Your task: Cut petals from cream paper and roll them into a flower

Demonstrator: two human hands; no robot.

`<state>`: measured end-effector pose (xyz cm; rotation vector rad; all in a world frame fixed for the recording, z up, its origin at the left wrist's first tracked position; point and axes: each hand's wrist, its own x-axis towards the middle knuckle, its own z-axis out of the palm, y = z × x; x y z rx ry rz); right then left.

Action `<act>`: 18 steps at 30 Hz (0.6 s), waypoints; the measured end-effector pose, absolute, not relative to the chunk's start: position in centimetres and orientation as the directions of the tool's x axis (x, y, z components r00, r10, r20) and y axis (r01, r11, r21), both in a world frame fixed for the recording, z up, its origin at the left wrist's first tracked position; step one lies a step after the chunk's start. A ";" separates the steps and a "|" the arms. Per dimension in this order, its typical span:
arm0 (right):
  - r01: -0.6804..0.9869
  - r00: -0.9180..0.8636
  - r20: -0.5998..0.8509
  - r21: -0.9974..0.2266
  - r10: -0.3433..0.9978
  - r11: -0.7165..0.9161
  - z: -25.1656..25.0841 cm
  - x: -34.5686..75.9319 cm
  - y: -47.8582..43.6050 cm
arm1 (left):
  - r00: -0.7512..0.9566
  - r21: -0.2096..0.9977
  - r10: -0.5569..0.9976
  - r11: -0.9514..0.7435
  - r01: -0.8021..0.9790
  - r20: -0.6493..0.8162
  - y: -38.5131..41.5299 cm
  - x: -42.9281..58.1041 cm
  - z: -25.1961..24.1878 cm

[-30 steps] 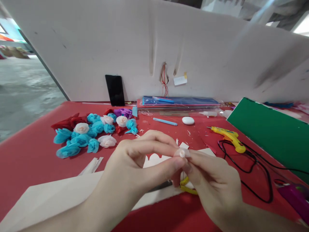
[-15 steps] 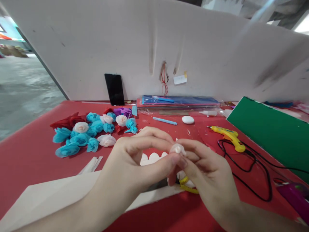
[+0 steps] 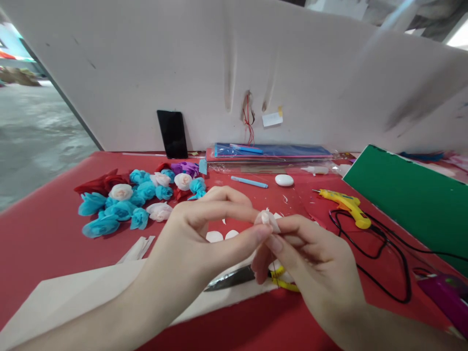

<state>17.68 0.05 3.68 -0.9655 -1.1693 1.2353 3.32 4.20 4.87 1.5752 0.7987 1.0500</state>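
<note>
Between both hands is a small pale paper flower (image 3: 266,219) with a rolled centre. My left hand (image 3: 197,239) pinches its left side between thumb and index finger. From the right, the thumb and fingers of my right hand (image 3: 318,263) are closed on the flower's lower edge, partly hiding it. A thin dark stem or wire seems to run down below the right fingers. Under the hands lie scissors (image 3: 234,279) with dark blades and yellow handles, on a cream paper sheet (image 3: 84,287). Round white paper petals (image 3: 214,236) lie behind my left thumb.
Finished blue, red, white and purple paper flowers (image 3: 120,210) are heaped at left. A yellow glue gun (image 3: 345,207) with a looped black cord lies right, near a green board (image 3: 405,204). Behind are a light-blue pen (image 3: 249,182), a white oval object (image 3: 284,180) and a leaning phone (image 3: 172,134).
The paper flower has tipped and turned slightly in my fingers. My left hand has shifted a little, showing more of the scissor blades. Both hands keep hold of the flower.
</note>
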 end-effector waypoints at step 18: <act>-0.407 -0.277 0.003 -0.906 0.961 -0.114 3.9 18.4 0.0 | 0.596 0.937 0.775 0.015 -0.350 0.210 5.6 3.4 3.5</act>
